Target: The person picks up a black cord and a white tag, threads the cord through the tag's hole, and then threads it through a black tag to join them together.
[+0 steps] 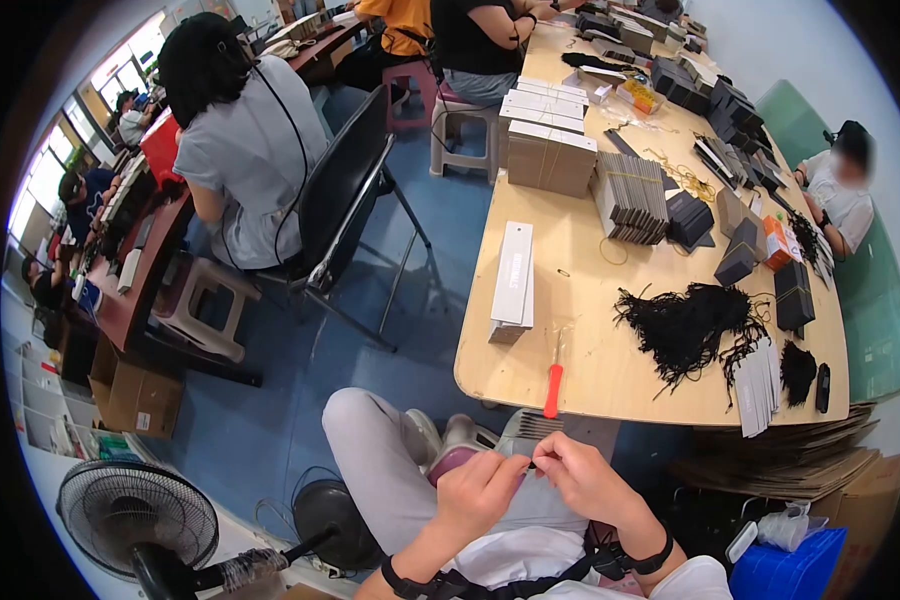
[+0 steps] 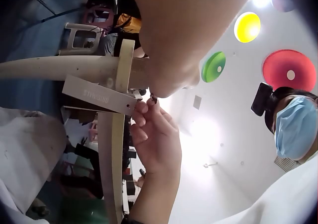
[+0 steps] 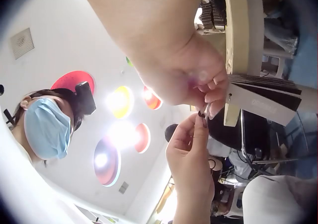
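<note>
Above the lap, both hands meet fingertip to fingertip around a short piece of black cord (image 3: pixel 200 113). The left hand (image 1: pixel 480 490) pinches it between thumb and forefinger. From the other side, the right hand (image 1: pixel 580 472) pinches the cord too. A fan of several hang tags (image 1: pixel 540 426) juts forward from the fingers, seen almost edge-on in the head view. Both wrist views show a pale front tag (image 2: pixel 94 93) with lettering and a hole; its holed end is right at the right hand's fingers. The fingers hide most of the cord.
A red-handled tool (image 1: pixel 554 388) with a thin shaft lies at the near edge of the wooden table (image 1: pixel 570 285). Behind it sits a stack of white tags (image 1: pixel 512 280); black cords (image 1: pixel 690 330) are heaped to the right. A fan (image 1: pixel 138 515) stands at lower left.
</note>
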The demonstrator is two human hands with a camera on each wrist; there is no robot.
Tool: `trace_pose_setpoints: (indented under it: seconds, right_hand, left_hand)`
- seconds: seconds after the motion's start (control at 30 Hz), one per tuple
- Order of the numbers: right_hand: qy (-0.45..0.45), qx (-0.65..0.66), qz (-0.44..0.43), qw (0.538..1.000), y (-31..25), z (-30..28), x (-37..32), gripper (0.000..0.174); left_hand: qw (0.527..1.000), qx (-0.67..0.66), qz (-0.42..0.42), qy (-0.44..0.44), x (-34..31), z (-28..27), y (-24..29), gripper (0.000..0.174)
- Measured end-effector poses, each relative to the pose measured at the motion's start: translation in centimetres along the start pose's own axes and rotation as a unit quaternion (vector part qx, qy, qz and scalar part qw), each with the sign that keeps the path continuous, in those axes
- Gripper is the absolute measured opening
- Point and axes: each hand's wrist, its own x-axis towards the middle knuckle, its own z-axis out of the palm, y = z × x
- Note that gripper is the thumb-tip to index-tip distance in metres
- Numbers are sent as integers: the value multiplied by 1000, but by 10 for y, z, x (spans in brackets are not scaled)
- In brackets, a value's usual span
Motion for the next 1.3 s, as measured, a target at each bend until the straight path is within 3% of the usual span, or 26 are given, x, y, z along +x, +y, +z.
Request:
trace_pose_setpoints:
  seconds: [0.1,0.17,0.27,0.47,0.67,0.93,1.07,1.3]
  right_hand:
    - [4,-40,-23,999,-6,-3,-2,8]
    - [8,-71,-37,997,-7,-3,-4,7]
    - [29,-108,-67,991,-8,-2,-6,7]
    - [34,-142,-96,985,-15,-2,-6,9]
    - [48,-192,-121,973,-7,-1,-4,9]
    - [-29,-131,-34,990,-3,-7,-3,9]
    - [-28,-136,-35,990,-4,-8,-2,10]
    - [39,-251,-167,953,-5,-3,-4,8]
  left_hand:
    - [1000,-14,-11,-19,3,-6,3,18]
    - [985,-113,-105,-78,2,-8,4,10]
    - [956,-205,-178,-106,5,-13,8,9]
    - [938,-232,-229,-122,8,-15,11,9]
    - [940,-225,-218,-136,5,-12,7,8]
    - [959,-182,-147,-160,5,-15,2,9]
    - [959,-187,-133,-168,8,-17,2,8]
    - [891,-323,-216,-234,7,-18,-3,7]
